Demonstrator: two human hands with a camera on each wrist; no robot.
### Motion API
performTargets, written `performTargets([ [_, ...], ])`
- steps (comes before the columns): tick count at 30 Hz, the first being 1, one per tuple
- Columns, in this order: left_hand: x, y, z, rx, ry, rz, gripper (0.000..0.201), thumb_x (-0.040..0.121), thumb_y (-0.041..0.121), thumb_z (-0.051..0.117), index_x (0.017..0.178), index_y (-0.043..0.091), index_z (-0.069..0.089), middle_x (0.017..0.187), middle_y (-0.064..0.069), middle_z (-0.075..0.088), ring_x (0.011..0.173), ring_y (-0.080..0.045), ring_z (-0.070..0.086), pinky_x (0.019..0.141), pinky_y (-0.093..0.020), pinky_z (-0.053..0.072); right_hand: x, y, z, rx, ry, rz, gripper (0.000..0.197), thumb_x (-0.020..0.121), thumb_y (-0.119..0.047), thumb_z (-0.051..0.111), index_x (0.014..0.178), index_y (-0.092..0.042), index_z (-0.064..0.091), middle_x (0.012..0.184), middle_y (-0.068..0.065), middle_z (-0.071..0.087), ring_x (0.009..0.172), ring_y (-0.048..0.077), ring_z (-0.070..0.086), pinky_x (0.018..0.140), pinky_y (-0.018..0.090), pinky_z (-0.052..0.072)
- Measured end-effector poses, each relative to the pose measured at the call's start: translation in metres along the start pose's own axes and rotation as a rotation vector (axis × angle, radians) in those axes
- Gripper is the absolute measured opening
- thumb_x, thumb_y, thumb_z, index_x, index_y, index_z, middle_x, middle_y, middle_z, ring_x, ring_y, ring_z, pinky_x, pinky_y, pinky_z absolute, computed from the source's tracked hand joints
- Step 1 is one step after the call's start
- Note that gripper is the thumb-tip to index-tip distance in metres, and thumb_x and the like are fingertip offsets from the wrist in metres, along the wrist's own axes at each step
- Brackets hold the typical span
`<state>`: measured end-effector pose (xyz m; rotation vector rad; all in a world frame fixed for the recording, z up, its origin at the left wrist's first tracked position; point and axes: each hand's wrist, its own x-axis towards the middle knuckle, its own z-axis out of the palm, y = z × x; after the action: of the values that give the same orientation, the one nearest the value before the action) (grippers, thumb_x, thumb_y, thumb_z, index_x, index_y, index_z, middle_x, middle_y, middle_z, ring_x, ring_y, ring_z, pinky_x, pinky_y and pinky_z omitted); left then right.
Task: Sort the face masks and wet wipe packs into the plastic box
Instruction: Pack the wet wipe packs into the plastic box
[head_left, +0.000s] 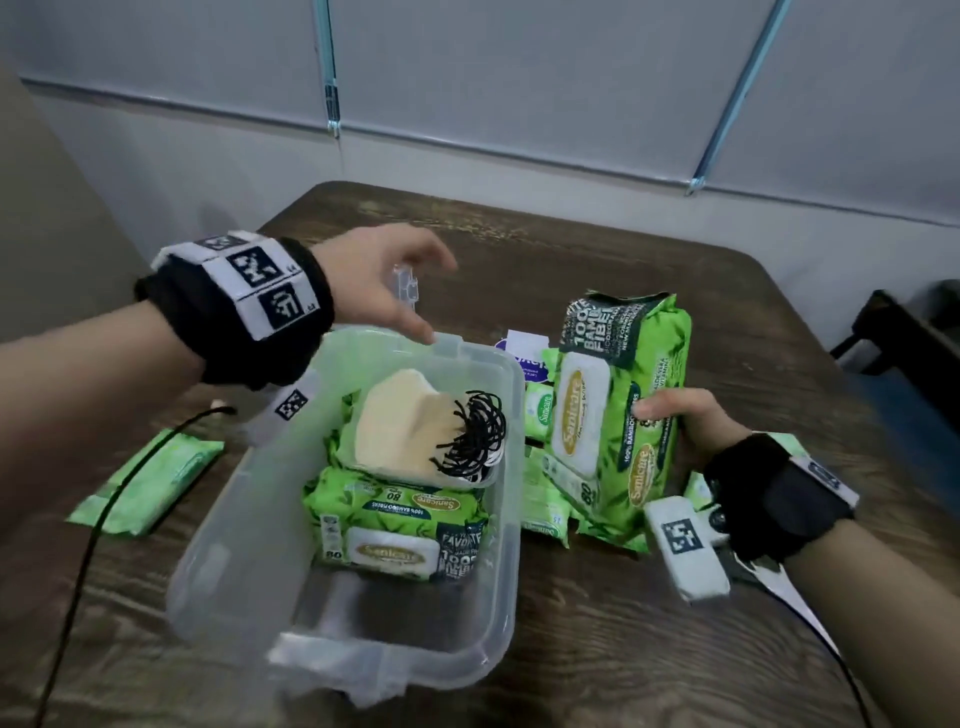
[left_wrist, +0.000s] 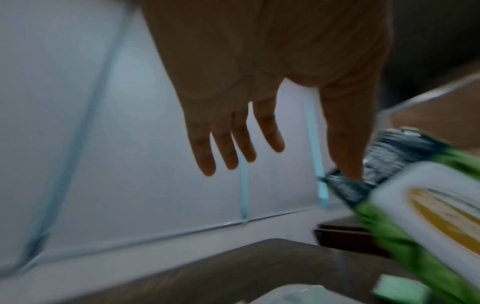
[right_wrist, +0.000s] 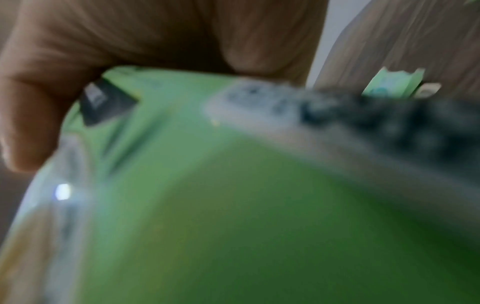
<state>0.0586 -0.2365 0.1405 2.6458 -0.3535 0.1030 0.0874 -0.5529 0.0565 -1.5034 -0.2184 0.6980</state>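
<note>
Large wipe pack (head_left: 618, 415) upright right of plastic box (head_left: 498, 561), clamped in right hand (head_left: 685, 421) fingers for loading; left hand (head_left: 384, 291) fingers spread, empty, over far rim; masks (head_left: 410, 426) inside.

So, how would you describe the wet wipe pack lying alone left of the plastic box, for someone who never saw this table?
Start at the clear plastic box in the middle of the dark wooden table. On its left a small pale green wet wipe pack lies flat under a black cable. Unlike the other packs, piled right of the box, it lies alone.
</note>
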Motion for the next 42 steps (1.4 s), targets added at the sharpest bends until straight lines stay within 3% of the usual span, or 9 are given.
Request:
performTargets([
  [4,-0.034,0.07,-0.006,0.322,-0.03,0.634,0.086,0.056,0.024,0.081,0.134,0.016,0.044,0.146,-0.008,0.036,0.133,-0.018,0.032,0.108,-0.032,0.019,-0.009,-0.023,0.044,0.081,-0.143,-0.077,0.077,0.022,-0.027,0.09,0.092,0.0,0.073,0.089,0.022,0.069,0.079,0.036,0.065,0.089,0.056,0.048],
  [8,-0.053,0.098,0.008,0.828,0.068,0.891,0.079,0.053,0.02,0.072,0.128,0.009,0.053,0.136,-0.009,0.053,0.132,-0.029,0.042,0.106,-0.055,0.024,-0.019,-0.046,0.084,-0.093,-0.281,-0.112,0.052,0.023,-0.027,0.091,0.073,-0.015,0.078,0.078,0.002,0.074,0.075,0.012,0.071,0.071,0.026,0.058],
  [16,-0.076,0.113,-0.002,1.145,-0.138,0.584,0.067,0.069,0.049,0.068,0.123,0.021,0.042,0.117,0.005,0.051,0.113,-0.019,0.048,0.109,-0.053,0.017,-0.035,-0.046,0.136,-0.279,-0.291,-0.039,0.037,0.052,-0.013,0.072,0.089,-0.012,0.074,0.086,0.004,0.074,0.075,0.014,0.069,0.073,0.025,0.056],
  [21,-0.095,0.055,-0.005,0.734,-0.294,0.088,0.087,0.04,0.076,0.073,0.107,0.025,0.051,0.099,0.008,0.062,0.089,-0.017,0.059,0.077,-0.029,0.048,-0.044,-0.033,0.121,-0.696,0.016,-0.018,0.074,0.056,-0.066,0.075,0.118,-0.028,0.061,0.108,-0.013,0.066,0.087,-0.002,0.062,0.08,0.031,0.052],
  [27,-0.101,0.005,0.028,0.279,-0.428,-0.244,0.067,0.039,0.06,0.086,0.088,0.023,0.06,0.085,0.008,0.067,0.078,-0.01,0.063,0.067,-0.022,0.048,-0.046,0.027,0.105,-0.57,0.17,0.163,0.05,0.092,-0.053,0.044,0.13,-0.022,0.05,0.13,-0.007,0.057,0.113,0.007,0.056,0.097,0.031,0.046],
  [30,-0.1,-0.001,0.047,0.389,-0.539,-0.254,0.102,0.047,0.06,0.084,0.133,0.018,0.048,0.125,0.0,0.06,0.11,-0.017,0.058,0.091,-0.023,0.046,-0.043,0.05,0.123,-0.457,0.147,0.167,0.052,0.094,-0.039,0.052,0.14,-0.024,0.033,0.127,-0.009,0.056,0.113,0.009,0.056,0.094,0.028,0.047],
  [35,-0.095,0.016,0.074,0.591,-0.738,-0.118,0.095,0.053,0.058,0.082,0.132,0.02,0.044,0.115,-0.002,0.06,0.102,-0.022,0.058,0.086,-0.03,0.05,-0.046,0.081,0.157,-0.524,0.158,0.003,0.095,0.09,0.0,0.052,0.147,-0.019,-0.022,0.155,-0.003,0.013,0.125,0.013,0.04,0.093,0.018,0.04],
  [39,-0.091,0.034,0.086,0.749,-0.794,-0.009,0.089,0.064,0.054,0.078,0.135,0.017,0.039,0.113,-0.007,0.06,0.088,-0.022,0.054,0.073,-0.027,0.043,-0.042,0.089,0.157,-0.404,0.212,-0.018,0.094,0.091,0.003,0.048,0.148,-0.025,-0.021,0.159,-0.002,0.003,0.129,0.033,0.041,0.104,0.037,0.036],
  [42,-0.091,0.038,0.09,0.823,-0.809,0.006,0.091,0.066,0.054,0.077,0.136,0.014,0.036,0.103,-0.005,0.06,0.081,-0.02,0.051,0.073,-0.028,0.045,-0.044,0.091,0.157,-0.346,0.212,-0.035,0.094,0.091,0.004,0.048,0.148,-0.028,-0.019,0.157,-0.003,0.012,0.127,0.021,0.044,0.097,0.024,0.044],
])
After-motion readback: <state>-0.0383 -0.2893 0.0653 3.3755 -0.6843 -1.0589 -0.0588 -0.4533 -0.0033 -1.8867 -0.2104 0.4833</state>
